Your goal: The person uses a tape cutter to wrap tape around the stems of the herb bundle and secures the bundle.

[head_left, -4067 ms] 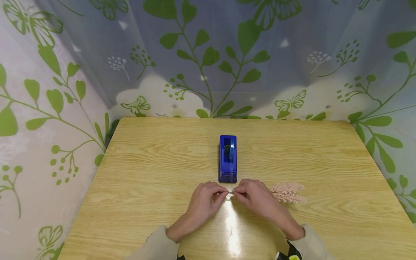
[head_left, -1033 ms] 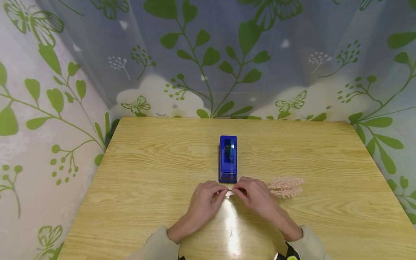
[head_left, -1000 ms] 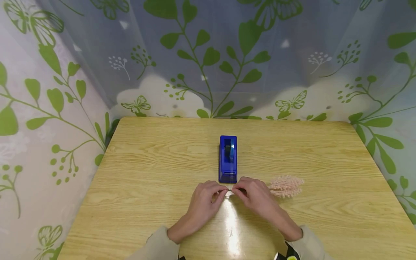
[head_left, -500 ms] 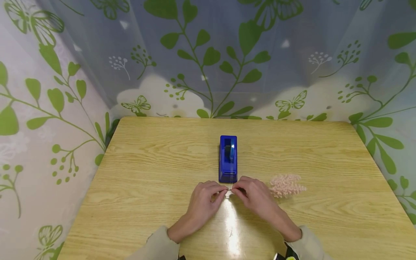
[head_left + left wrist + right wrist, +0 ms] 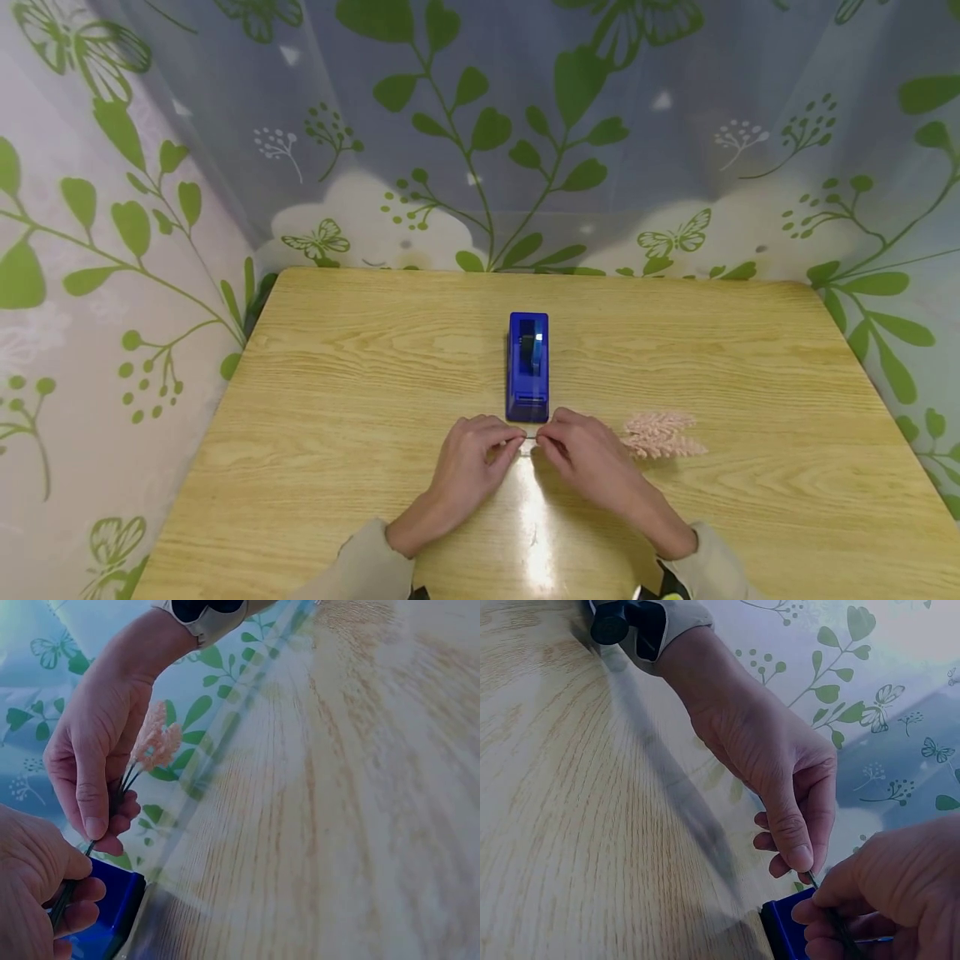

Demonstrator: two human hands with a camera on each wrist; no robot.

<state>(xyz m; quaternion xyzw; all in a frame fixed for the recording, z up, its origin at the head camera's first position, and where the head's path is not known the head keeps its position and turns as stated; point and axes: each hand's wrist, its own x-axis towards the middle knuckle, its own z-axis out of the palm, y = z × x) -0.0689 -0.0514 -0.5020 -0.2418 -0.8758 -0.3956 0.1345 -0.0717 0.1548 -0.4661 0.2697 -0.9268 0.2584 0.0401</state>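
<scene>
An artificial flower sprig has pale pink blooms (image 5: 663,435) out to the right of my right hand (image 5: 588,450). Its thin dark stem (image 5: 531,437) runs leftward between both hands. My left hand (image 5: 472,458) pinches the stem's left part between thumb and fingers, and my right hand pinches it nearer the blooms. The left wrist view shows several dark stems (image 5: 129,778) bunched below the pink blooms (image 5: 156,739). Just beyond my fingertips stands a blue tape dispenser (image 5: 528,367), touched by neither hand in the head view. Most of the stem is hidden by the fingers.
The wooden table (image 5: 360,358) reaches back to a patterned curtain (image 5: 480,150) with green leaves and butterflies. Bright glare (image 5: 536,525) lies on the tabletop between my forearms. The dispenser's blue body (image 5: 787,930) shows beneath the hands in the right wrist view.
Both hands stay almost in place, still pinching the stem slightly farther back than at first. The pink blooms have turned about the stem, spreading, bunching and now spreading into two plumes.
</scene>
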